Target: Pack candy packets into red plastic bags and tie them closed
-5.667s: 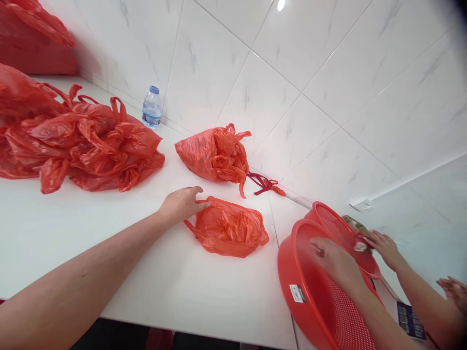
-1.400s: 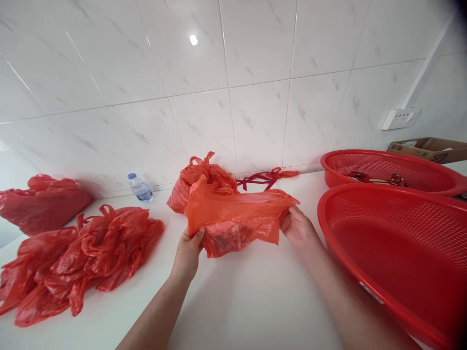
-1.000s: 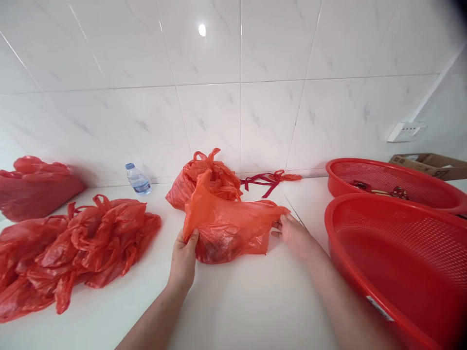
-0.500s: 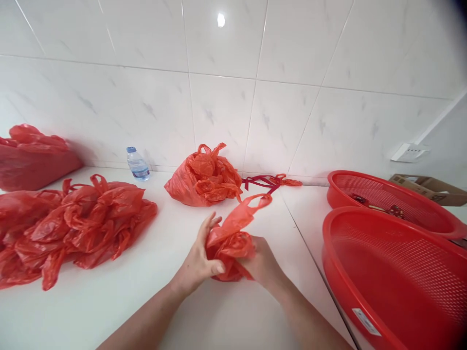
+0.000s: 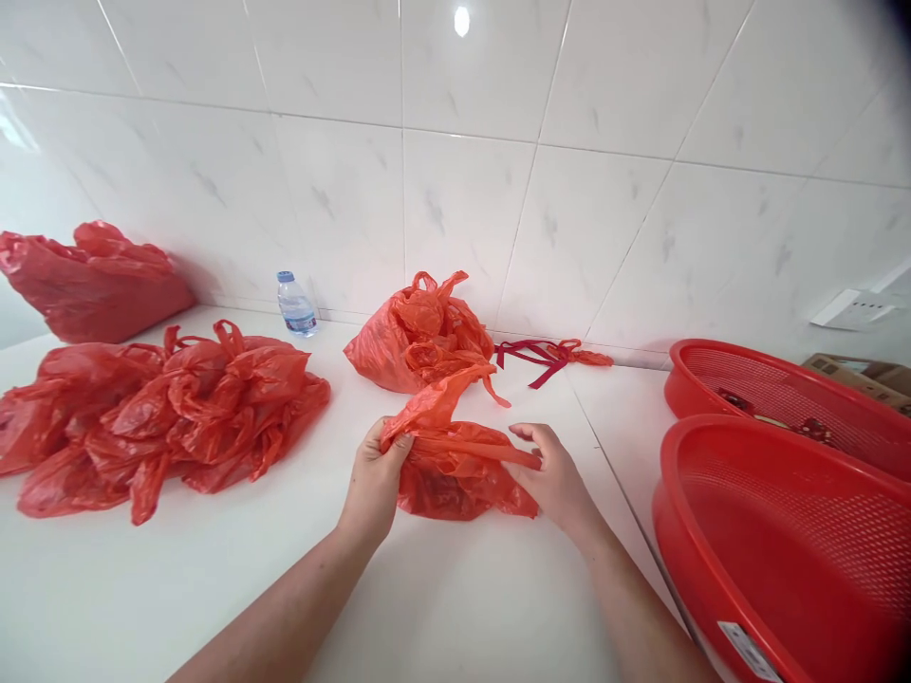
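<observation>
A red plastic bag [image 5: 455,486] with loop handles is spread between my hands, low over the white table. My left hand [image 5: 373,482] pinches its gathered top on the left side, thumb on top. My right hand [image 5: 561,479] grips the end of a stretched strip of the bag, perhaps a handle, with the index finger raised. One loose end of the bag points up and right. What lies inside it cannot be made out. Just behind stands a filled red plastic bag [image 5: 384,346] with its handles up.
Several red bags [image 5: 213,417] are heaped at left, with a larger red bundle [image 5: 106,289] behind. A water bottle [image 5: 296,305] and dark red ribbons [image 5: 545,359] lie by the tiled wall. Red baskets [image 5: 673,493] stand at right, near a cardboard box [image 5: 864,378].
My hands have moved apart, opening out the bunched bag into a wider shape. The left hand now pinches its top, and the right draws a strip rightward. The view has shifted left.
</observation>
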Motion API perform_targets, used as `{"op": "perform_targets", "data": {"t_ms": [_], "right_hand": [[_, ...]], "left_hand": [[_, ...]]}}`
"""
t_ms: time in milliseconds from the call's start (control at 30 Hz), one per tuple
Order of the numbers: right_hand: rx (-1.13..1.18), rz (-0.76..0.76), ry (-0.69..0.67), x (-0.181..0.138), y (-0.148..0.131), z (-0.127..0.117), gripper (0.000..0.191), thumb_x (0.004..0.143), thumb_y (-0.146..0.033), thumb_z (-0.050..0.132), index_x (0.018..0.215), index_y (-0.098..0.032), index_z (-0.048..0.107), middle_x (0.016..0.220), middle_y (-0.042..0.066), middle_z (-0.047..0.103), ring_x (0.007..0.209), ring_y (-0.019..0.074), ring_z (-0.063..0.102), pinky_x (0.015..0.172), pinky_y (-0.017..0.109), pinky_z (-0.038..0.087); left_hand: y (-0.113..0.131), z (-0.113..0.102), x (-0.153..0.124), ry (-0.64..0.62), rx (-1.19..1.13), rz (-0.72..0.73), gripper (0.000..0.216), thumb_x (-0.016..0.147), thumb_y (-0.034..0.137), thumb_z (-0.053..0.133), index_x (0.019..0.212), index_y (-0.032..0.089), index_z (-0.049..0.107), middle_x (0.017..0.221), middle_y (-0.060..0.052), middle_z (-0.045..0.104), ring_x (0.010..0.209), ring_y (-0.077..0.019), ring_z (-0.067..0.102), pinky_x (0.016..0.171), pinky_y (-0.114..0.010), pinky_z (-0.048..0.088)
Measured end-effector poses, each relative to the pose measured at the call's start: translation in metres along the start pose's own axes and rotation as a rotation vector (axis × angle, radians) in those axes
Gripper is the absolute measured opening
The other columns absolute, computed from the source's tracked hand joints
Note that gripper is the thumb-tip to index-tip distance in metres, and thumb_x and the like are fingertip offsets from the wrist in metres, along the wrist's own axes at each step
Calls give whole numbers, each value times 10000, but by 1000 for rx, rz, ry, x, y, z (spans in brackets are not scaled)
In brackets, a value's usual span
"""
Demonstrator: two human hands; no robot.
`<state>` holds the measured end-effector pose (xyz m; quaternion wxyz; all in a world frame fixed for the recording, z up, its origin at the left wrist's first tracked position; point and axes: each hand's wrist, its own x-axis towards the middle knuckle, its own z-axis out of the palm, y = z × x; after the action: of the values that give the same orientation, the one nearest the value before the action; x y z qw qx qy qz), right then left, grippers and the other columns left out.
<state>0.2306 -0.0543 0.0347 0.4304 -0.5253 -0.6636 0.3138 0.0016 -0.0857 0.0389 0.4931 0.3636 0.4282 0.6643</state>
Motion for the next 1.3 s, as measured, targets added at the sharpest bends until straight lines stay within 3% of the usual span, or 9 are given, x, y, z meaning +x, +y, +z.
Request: {"op": "perform_targets", "data": {"t_ms": [100,200,367,567,667,800,967,1133,1300], "right_hand": [[8,-190,-38,-7,-12,12,645,653,-384,732,1250,-319,498,1346,42,461,1253,274,388,1033,435,322],[-34,-251,-57,-15,-22,31,831,535,-349,818,1293,-325,479,1289,58,517,1221,318,406,1042,478,295],[247,81,-94,-10,-17,34,199,737,-377,652,893,-261,693,830,45,675,856,272,600,796,429,462],[1063,325,82,6,-3,0,249,711,-378,690,933,-272,655,1005,9,680,978,220,600,861,369,472],[1187,349,24,4,-10,-3,129,704,-280,687,816,-275,623,672,-47,600,659,129,566,674,275,483],[1158,233,-187,-6,-25,4,137,732,-356,650,737,-238,581,542,-63,343,483,88,347,519,229,374],[1105,184,-271,-12,-29,11,289,740,-503,642,880,-251,623,652,-35,406,581,114,379,561,246,374],[1007,271,-249,-15,-26,21,174,737,-383,700,858,-268,653,740,-15,571,720,143,514,694,265,435],[909,245,-384,-21,-29,31,205,736,-356,714,883,-220,671,837,19,648,807,175,579,770,311,456]], "left_hand": [[-3,3,-5,-90,-20,2,229,758,368,664,805,185,536,753,17,592,685,-128,578,646,-236,466],[-3,7,-9,-227,-55,-22,322,712,374,716,904,197,529,840,-11,614,726,-153,601,660,-263,486],[4,8,-9,-346,-1,-130,571,620,316,791,1124,237,536,1025,-52,653,882,-221,631,757,-319,503],[1,4,-5,-317,-67,-281,226,750,355,679,864,168,621,792,-48,659,751,-197,631,707,-308,493],[-3,7,-7,-287,-186,-238,214,736,289,691,907,195,603,877,-38,652,796,-182,621,697,-276,487],[-6,10,-9,-289,-263,-280,199,739,270,669,919,225,596,925,-28,652,842,-192,630,735,-296,494],[-8,7,-8,-335,-296,-333,236,767,306,628,990,230,615,992,-54,665,938,-231,628,823,-341,484],[-4,5,-13,-598,-214,-360,626,764,690,477,1136,199,588,1168,-127,617,1042,-300,588,817,-378,481],[-2,9,-17,-668,-22,-385,516,680,424,750,1098,168,588,1026,-98,665,911,-241,626,833,-359,464]]}}
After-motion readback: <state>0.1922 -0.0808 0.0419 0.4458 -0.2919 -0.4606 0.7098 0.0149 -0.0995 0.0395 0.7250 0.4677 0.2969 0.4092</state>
